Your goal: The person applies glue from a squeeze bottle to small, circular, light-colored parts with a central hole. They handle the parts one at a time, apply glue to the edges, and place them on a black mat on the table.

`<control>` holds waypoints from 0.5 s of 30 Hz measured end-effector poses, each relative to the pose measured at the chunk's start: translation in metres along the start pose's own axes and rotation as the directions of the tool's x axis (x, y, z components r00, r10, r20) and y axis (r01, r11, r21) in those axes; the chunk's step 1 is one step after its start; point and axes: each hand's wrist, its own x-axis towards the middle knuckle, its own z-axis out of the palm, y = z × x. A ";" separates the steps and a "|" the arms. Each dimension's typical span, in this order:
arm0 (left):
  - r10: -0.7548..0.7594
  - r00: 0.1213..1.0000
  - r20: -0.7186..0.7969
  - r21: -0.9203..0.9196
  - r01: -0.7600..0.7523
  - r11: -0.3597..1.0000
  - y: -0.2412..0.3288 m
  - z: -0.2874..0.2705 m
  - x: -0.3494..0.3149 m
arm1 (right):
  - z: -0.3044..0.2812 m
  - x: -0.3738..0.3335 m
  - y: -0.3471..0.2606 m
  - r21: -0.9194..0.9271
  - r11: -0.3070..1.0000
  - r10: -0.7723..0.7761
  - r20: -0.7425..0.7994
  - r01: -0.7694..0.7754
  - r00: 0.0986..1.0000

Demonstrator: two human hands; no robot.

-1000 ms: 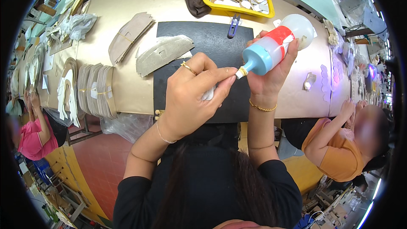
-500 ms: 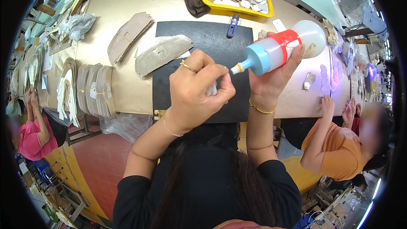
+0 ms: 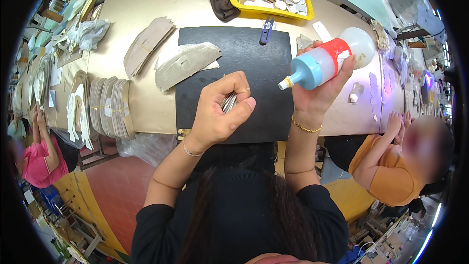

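My right hand (image 3: 312, 100) is wrapped around a squeeze bottle (image 3: 320, 63) with a translucent body, a red band and a light blue cap. The bottle lies tilted in the palm, its white nozzle pointing left and down. My left hand (image 3: 210, 117) is curled closed around a small stack of thin pieces (image 3: 228, 101); only their pale edges show between the fingers. Both hands are above a black mat (image 3: 266, 112), with a gap between the nozzle and the left hand. Grey curved pieces (image 3: 188, 66) overlap the mat's far left corner.
A yellow tray (image 3: 273, 12) of small cut pieces stands at the back, near a dark cloth (image 3: 224, 4) and purple thread snips (image 3: 266, 30). Bundled curved pieces (image 3: 149, 46) and banded stacks (image 3: 110, 107) sit leftward. Co-workers in pink (image 3: 44, 164) and orange (image 3: 391, 178) flank me.
The bottle and my right hand have shifted right, away from my left hand. My left hand has lowered slightly and turned, exposing the stack's edges.
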 end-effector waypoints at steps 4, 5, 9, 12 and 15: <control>0.019 0.999 0.028 0.079 -0.021 0.997 -0.007 -0.002 -0.002 | -0.002 -0.002 0.000 0.012 0.999 0.033 0.014 -0.033 0.999; -0.011 1.000 -0.012 0.101 0.012 0.995 -0.008 0.000 -0.004 | -0.001 -0.002 0.002 0.019 0.999 0.028 -0.001 -0.028 1.000; 0.051 0.998 0.025 0.194 -0.055 0.979 -0.005 0.000 0.002 | -0.002 -0.003 0.012 0.064 0.997 0.039 0.115 -0.046 0.993; -0.023 0.999 0.034 0.352 0.009 0.936 -0.010 0.009 0.005 | -0.007 -0.003 0.008 0.009 0.999 0.037 0.137 -0.039 0.990; -0.307 0.950 0.064 0.339 0.269 0.901 -0.017 0.007 -0.002 | -0.011 -0.005 0.001 -0.102 0.995 0.003 0.131 0.011 0.991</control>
